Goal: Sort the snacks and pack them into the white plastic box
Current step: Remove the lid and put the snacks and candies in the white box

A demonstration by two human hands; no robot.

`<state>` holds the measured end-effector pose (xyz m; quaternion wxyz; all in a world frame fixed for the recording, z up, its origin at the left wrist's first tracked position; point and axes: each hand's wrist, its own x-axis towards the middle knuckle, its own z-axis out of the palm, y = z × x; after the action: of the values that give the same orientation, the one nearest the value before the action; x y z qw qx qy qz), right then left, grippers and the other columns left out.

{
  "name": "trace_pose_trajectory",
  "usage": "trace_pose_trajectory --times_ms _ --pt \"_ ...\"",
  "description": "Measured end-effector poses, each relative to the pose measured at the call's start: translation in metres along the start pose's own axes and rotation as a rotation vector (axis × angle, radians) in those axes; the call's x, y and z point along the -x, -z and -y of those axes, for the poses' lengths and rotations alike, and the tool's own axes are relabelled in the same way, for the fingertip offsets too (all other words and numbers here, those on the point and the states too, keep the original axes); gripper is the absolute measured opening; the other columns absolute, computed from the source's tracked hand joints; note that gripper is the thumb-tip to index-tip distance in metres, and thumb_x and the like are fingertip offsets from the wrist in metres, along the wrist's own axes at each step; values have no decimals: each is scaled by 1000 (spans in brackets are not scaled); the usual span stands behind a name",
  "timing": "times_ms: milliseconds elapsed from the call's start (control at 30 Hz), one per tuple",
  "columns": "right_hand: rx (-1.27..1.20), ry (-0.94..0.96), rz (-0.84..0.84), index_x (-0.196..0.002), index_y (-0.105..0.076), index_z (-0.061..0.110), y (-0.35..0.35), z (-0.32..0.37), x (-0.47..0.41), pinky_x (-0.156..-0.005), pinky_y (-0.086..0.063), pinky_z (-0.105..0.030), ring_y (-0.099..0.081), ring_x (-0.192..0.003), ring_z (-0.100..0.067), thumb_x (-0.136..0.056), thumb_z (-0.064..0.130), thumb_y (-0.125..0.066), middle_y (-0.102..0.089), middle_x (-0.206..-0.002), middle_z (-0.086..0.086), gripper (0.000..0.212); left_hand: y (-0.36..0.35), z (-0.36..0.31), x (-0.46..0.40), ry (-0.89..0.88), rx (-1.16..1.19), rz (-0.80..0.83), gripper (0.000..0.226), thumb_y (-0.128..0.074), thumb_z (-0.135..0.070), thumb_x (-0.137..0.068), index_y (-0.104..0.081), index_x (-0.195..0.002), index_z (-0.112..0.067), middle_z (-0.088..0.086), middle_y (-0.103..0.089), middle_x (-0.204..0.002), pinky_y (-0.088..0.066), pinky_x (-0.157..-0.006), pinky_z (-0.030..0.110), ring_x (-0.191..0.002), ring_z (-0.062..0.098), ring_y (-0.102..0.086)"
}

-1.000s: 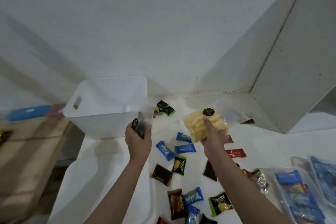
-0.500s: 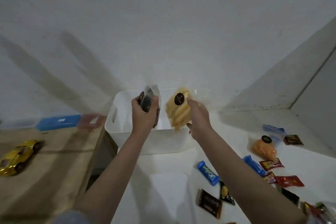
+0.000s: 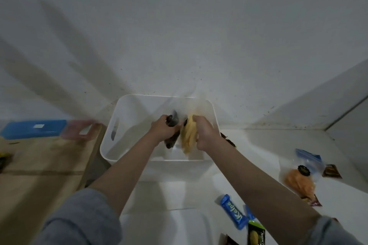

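Hands over the white plastic box (image 3: 127, 109) — both loaded. Left hand (image 3: 162, 129) grips a dark snack bag (image 3: 172, 125), right hand (image 3: 205, 133) grips a clear bag of yellow snacks (image 3: 188, 137), side by side above the box's right half, likely so like packs land together. Loose wrappers — a blue bar (image 3: 234, 214), an orange snack bag (image 3: 299, 183) — wait on the white counter (image 3: 179, 195) at right.
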<state>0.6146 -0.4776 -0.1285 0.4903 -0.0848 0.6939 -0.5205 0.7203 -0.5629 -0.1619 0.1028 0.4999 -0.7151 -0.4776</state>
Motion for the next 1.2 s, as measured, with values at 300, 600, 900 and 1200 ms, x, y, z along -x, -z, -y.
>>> trace_pose_trajectory --times_ms 300,600,900,1200 --pt "-46 -36 69 -127 -47 21 11 -7 -22 -104 -42 -50 -53 -120 -32 -55 68 -78 -53 -131 -2 92 -14 12 -27 116 -183 373 72 -65 -52 -81 -33 -139 -23 9 -60 -117 -51 -78 34 -86 25 -65" --pt "379 230 -145 -142 -33 9 22 10 0 -93 -40 -34 -46 -123 -29 -95 28 -47 -44 -140 -10 53 -16 10 -28 31 -173 350 80 -67 -51 -80 -29 -146 -27 7 -52 -136 -46 -87 31 -113 25 -58" --pt "443 571 -211 -144 -35 16 44 18 44 -110 -30 -30 -35 -138 -16 -95 23 -51 -39 -149 0 52 -22 -25 2 -21 -401 273 58 -54 -35 -93 -34 -140 -6 16 -45 -141 -37 -101 34 -126 30 -46" --pt "83 494 -404 -129 -49 19 121 -55 131 -102 -39 -29 -45 -128 -16 -93 17 -56 -51 -136 -1 37 -60 -71 86 -354 -166 -96 53 -57 -34 -90 -42 -136 -14 11 -48 -135 -39 -104 37 -124 27 -48"
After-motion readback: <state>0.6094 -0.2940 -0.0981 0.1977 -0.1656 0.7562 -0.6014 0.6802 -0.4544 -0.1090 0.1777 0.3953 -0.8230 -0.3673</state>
